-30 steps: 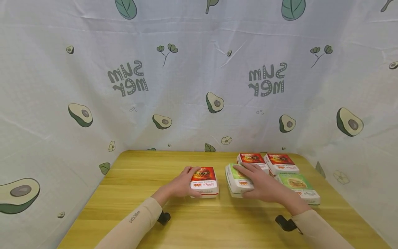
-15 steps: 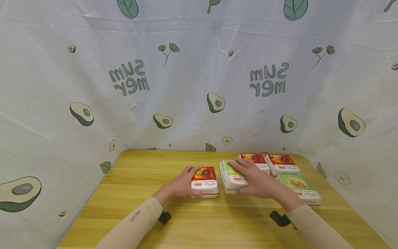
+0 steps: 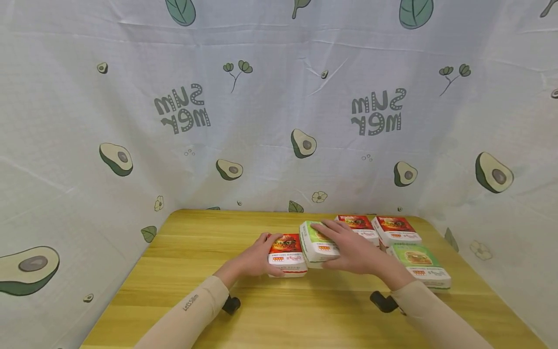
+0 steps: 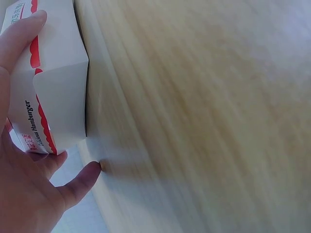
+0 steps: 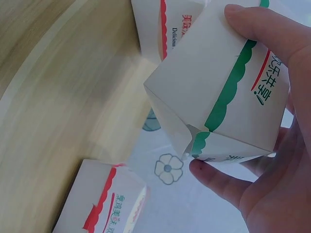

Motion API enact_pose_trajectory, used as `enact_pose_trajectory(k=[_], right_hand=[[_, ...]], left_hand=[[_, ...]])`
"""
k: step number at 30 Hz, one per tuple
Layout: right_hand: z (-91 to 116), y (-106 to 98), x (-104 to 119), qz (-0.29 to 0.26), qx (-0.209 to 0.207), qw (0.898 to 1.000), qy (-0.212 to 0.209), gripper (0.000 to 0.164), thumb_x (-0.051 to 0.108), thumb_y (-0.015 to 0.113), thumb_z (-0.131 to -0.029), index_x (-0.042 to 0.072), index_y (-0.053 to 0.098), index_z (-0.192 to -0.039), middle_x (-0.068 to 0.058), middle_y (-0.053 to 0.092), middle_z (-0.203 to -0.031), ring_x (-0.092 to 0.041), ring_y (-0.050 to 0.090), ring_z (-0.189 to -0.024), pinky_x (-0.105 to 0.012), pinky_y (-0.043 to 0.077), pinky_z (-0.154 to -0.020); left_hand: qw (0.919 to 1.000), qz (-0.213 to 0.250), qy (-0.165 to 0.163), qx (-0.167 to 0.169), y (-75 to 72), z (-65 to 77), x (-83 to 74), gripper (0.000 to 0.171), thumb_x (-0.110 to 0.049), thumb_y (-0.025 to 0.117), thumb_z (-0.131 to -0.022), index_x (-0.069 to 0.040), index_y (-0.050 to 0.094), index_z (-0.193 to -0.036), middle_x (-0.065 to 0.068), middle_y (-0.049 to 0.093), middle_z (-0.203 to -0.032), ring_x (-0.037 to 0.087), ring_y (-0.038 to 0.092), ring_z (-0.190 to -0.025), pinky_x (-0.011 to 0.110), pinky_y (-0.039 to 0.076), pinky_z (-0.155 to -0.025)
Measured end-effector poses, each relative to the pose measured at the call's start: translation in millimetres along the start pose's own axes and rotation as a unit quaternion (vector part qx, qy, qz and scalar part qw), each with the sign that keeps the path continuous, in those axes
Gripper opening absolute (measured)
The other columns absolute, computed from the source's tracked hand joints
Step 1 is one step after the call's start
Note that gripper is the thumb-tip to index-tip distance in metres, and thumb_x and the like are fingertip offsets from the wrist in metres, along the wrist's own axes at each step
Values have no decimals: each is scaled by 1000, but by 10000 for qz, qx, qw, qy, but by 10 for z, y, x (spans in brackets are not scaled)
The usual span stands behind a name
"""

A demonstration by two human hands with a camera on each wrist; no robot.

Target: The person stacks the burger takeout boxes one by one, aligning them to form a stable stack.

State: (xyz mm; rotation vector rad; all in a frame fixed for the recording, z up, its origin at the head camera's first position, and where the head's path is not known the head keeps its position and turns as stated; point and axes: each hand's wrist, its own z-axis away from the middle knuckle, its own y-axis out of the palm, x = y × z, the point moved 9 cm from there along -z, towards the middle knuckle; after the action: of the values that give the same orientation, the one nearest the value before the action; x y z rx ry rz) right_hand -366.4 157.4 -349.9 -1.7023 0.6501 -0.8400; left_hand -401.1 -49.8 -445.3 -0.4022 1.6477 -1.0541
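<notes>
My left hand point(image 3: 252, 258) grips a red-topped hamburger box point(image 3: 287, 257) by its left side, thumb at the front. That box rests flat on the table in the left wrist view point(image 4: 63, 104). Just to its right, my right hand point(image 3: 353, 249) holds a green-topped hamburger box point(image 3: 315, 245), thumb on the front and fingers over the top and side. The green-topped box is tilted and sits a little off the table, close beside the red-topped one. In the right wrist view the green-trimmed box point(image 5: 204, 87) partly hides the red-trimmed one point(image 5: 148, 29) behind it.
Two red-topped boxes point(image 3: 394, 230) stand at the back right of the wooden table point(image 3: 209, 228). In front of them lies another green-topped box point(image 3: 420, 265). A white curtain with avocado prints point(image 3: 261, 121) hangs behind the table.
My right hand has carried the green-topped box leftward, up beside the red-topped box. The left hand and its box stay in place.
</notes>
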Motion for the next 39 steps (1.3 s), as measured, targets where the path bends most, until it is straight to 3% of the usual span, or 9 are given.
enact_pose_trajectory(k=[5, 12, 25, 39], right_hand=[[-55, 18, 32, 35, -4, 10000, -30, 96, 43, 85, -76, 36, 33, -157, -10, 35, -161, -48, 28, -147, -68, 38, -105], [-113, 37, 68, 143, 10, 9999, -32, 97, 45, 85, -76, 37, 33, -157, -10, 35, -161, -43, 35, -144, -61, 47, -96], [-221, 102, 131, 168, 39, 9998, -50, 97, 47, 85, -77, 40, 32, -157, -5, 33, -163, -36, 35, -144, -56, 48, -97], [-328, 128, 234, 318, 41, 9990, -327, 95, 47, 83, -79, 36, 32, -158, -9, 36, -160, -33, 38, -141, -56, 47, -98]], left_hand=[[10000, 7, -35, 9, -10, 8, 2, 105, -56, 86, -72, -35, 26, -157, 8, 32, -152, 25, 49, -120, 48, 45, -100], [10000, -57, 66, 28, 4, -2, -11, 105, -54, 85, -73, -33, 26, -157, 9, 31, -153, 26, 49, -121, 48, 46, -100], [9999, 8, 101, 17, 6, 3, -24, 102, -51, 86, -73, -33, 28, -156, 8, 32, -149, 23, 49, -117, 44, 47, -97], [9999, 32, 136, -37, -13, 14, -52, 102, -50, 86, -74, -29, 28, -157, 6, 34, -148, 21, 50, -117, 43, 47, -98]])
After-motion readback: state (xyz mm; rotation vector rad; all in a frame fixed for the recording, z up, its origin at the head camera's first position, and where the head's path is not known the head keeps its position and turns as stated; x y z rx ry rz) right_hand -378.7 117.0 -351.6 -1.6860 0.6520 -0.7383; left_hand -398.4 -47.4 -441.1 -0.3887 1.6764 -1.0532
